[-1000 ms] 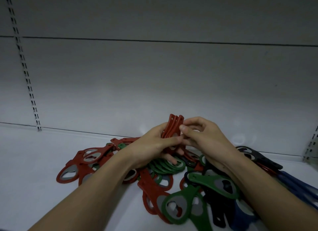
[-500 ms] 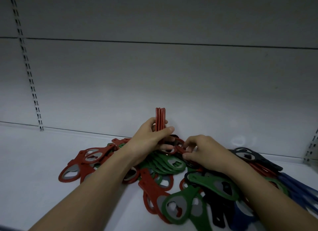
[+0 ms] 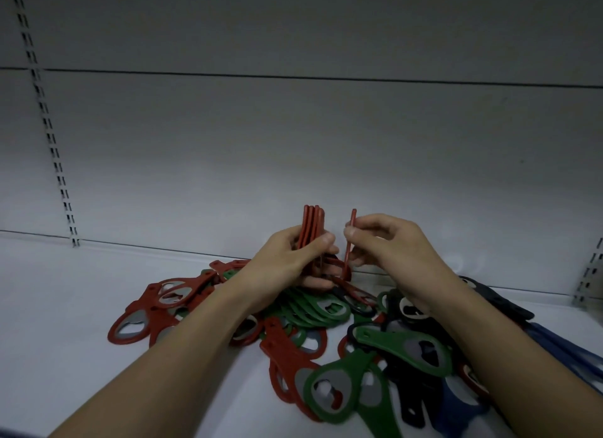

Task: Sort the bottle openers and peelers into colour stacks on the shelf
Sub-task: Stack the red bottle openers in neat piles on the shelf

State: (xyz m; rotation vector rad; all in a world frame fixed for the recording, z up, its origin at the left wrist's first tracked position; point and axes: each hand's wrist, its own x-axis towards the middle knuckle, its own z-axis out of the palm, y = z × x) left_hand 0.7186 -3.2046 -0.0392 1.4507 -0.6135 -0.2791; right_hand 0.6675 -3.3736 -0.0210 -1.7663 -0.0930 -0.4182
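My left hand (image 3: 287, 268) grips a bundle of red bottle openers (image 3: 312, 225), held upright on edge above the pile. Just to its right, my right hand (image 3: 391, 245) pinches a single red opener (image 3: 349, 241), also upright and a small gap away from the bundle. Below both hands lies a mixed pile on the white shelf (image 3: 65, 323): red openers (image 3: 153, 310) at the left, a fanned row of green openers (image 3: 319, 310) in the middle, larger green ones (image 3: 401, 349) in front, black ones (image 3: 499, 303) and blue ones (image 3: 561, 346) at the right.
The shelf's pale back panel (image 3: 293, 143) rises right behind the hands. Slotted uprights stand at the far left (image 3: 49, 127) and far right (image 3: 590, 274). My forearms cross the pile's front.
My right hand went down into the pile, picked up one red opener and has raised it beside the bundle. My left hand keeps holding the red bundle upright.
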